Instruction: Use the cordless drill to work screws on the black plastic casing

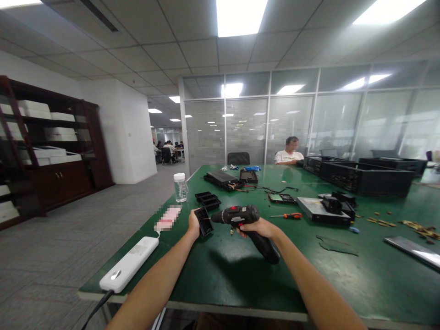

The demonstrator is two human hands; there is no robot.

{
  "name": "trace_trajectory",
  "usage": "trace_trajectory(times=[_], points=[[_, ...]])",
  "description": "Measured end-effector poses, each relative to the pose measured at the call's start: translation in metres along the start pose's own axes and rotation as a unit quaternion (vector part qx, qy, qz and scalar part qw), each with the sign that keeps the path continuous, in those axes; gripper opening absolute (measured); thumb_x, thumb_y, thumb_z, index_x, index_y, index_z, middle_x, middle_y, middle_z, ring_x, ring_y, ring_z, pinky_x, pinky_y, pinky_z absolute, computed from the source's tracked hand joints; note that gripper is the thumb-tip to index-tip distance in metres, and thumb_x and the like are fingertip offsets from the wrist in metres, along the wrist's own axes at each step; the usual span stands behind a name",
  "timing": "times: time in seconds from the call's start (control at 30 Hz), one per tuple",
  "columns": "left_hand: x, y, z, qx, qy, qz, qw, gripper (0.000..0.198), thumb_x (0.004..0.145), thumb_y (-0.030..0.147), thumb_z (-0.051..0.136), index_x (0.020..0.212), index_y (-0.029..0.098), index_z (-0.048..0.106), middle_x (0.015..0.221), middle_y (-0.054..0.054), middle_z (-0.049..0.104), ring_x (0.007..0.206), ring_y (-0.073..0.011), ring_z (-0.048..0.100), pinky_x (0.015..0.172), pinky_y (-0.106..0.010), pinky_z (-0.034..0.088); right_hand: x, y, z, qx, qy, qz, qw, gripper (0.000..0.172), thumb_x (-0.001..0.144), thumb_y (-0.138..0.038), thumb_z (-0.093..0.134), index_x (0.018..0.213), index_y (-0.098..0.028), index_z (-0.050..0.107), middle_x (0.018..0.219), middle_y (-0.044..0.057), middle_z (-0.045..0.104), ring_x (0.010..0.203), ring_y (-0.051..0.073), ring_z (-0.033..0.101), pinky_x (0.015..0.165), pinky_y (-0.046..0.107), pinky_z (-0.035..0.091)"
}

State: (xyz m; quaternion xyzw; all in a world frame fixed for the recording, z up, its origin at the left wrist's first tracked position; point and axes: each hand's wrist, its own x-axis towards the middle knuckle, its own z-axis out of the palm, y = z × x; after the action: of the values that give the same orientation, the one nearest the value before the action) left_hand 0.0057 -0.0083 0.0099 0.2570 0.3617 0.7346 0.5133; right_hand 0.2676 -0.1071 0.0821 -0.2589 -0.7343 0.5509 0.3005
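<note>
My left hand (pixel 194 224) grips a small black plastic tray (pixel 205 223) by its left side, tilted up above the table. My right hand (pixel 256 227) is wrapped round the handle of a black cordless drill (pixel 242 214) with red marks. The drill lies level and points left, its tip at the tray's open face; whether it touches the tray I cannot tell. Just behind the tray, more black compartment trays (pixel 208 200) rest on the table. A screwdriver (pixel 287 216) with an orange and black handle lies to the right of the drill.
On the green table (pixel 240 279) stand a white power strip (pixel 130 263) and a clear bottle (pixel 180 188) at left. Dismantled electronics (pixel 223 180), a silver drive unit (pixel 323 211) and black computer cases (pixel 367 176) lie behind and right. A person (pixel 288 156) sits at the far side.
</note>
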Motion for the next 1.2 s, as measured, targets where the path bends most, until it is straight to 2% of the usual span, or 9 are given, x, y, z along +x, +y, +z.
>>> trace_trajectory(times=[0.3,0.6,1.2], points=[[0.0026,-0.0012,-0.0005,0.010,-0.008,0.004,1.000,0.031,0.064,0.045,0.053,0.071,0.016,0.059,0.063,0.000,0.059,0.059,-0.0166,0.057,0.061,-0.030,0.044,0.0004,0.0007,-0.0001,-0.006,-0.004,-0.015,1.000,0.028,0.072,-0.033,0.065,0.084,-0.008,0.062,0.070,0.004,0.059,0.064,0.013,0.055,0.067,0.030,0.044],[0.0034,-0.0021,-0.0021,0.011,-0.006,0.017,1.000,0.022,0.065,0.038,0.051,0.067,0.017,0.058,0.061,0.000,0.059,0.058,-0.0159,0.056,0.061,-0.029,0.043,-0.0001,-0.0010,0.0010,0.000,0.003,-0.006,1.000,0.028,0.070,-0.033,0.066,0.083,-0.009,0.063,0.069,0.004,0.059,0.064,0.014,0.055,0.067,0.030,0.045],[0.0033,-0.0017,-0.0022,0.023,0.002,0.017,1.000,0.022,0.066,0.037,0.050,0.068,0.017,0.059,0.061,0.000,0.059,0.059,-0.0161,0.056,0.061,-0.029,0.044,-0.0001,-0.0017,0.0008,-0.007,-0.002,-0.007,1.000,0.027,0.071,-0.033,0.065,0.083,-0.009,0.062,0.069,0.004,0.059,0.063,0.013,0.055,0.066,0.030,0.044]])
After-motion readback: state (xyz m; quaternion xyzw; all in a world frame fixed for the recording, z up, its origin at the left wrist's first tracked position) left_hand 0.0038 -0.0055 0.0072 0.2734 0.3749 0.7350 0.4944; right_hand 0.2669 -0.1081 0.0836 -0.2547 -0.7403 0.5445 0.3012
